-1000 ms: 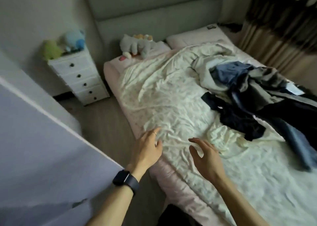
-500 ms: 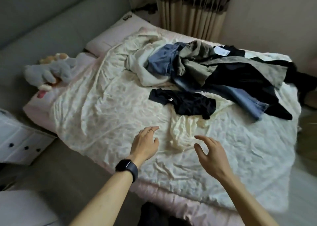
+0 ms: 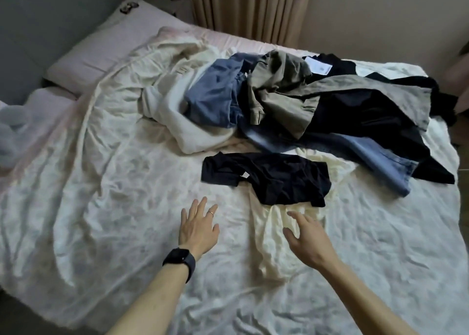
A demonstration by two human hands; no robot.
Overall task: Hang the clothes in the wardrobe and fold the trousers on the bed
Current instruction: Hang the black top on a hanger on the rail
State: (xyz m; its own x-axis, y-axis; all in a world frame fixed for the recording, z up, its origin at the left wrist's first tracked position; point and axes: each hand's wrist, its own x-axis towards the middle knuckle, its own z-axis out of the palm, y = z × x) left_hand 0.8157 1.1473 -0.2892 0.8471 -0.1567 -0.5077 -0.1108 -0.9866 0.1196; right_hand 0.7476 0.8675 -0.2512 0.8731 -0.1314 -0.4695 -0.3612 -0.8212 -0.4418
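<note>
A heap of clothes lies across the far half of the bed (image 3: 101, 207): blue jeans (image 3: 375, 156), an olive garment (image 3: 279, 93), black clothes (image 3: 368, 116) and a white garment (image 3: 172, 111). Nearer me a black T-shirt (image 3: 269, 177) lies flat, partly over a cream garment (image 3: 276, 243). My left hand (image 3: 198, 228), with a ring and a dark watch on the wrist, hovers open over the sheet, left of the cream garment. My right hand (image 3: 307, 238) is open with relaxed fingers just above the cream garment, short of the black T-shirt. Neither hand holds anything.
A pink pillow (image 3: 106, 47) lies at the head of the bed, far left. Striped curtains (image 3: 248, 9) hang behind the bed, with a plain wall to their right. The wrinkled cream sheet covers the near part of the bed. The wardrobe is out of view.
My view has swung right from the white drawers and headboard to the clothes heap. Both hands have reached forward over the bed toward the black T-shirt, staying open.
</note>
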